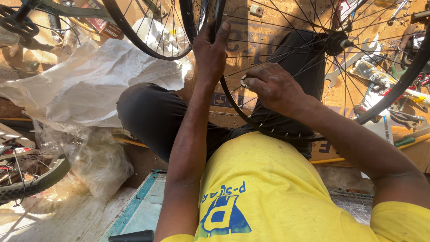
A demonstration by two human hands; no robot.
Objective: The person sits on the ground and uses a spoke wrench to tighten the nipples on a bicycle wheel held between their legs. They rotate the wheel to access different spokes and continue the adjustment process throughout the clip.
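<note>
My left hand (209, 51) is closed around the black rim of the bicycle wheel (233, 105), the thumb on one side and the fingers hooked over the other edge, high on the left part of the wheel. The wheel stands upright in front of me, between my knees, with its lower curve resting against my lap, just above my yellow shirt (260, 188). Its hub (335, 43) is up to the right, and the thin spokes (286, 54) spread from it to the rim.

My right hand (275, 87) is inside the wheel, among the spokes. Its fingers pinch a small round silver spoke wrench (244, 81), which sits at a spoke near the rim, just beside my left wrist.

A second wheel (148, 42) leans behind, to the left, partly over a crumpled white plastic sheet (94, 85). My left knee in dark trousers (152, 114) is under my left forearm. On the cardboard (268, 20) floor to the right lie a flat spanner (354, 62) and other tools, which I cannot tell apart clearly. At the far left, low down, a piece of tyre (36, 183) with tread shows.
</note>
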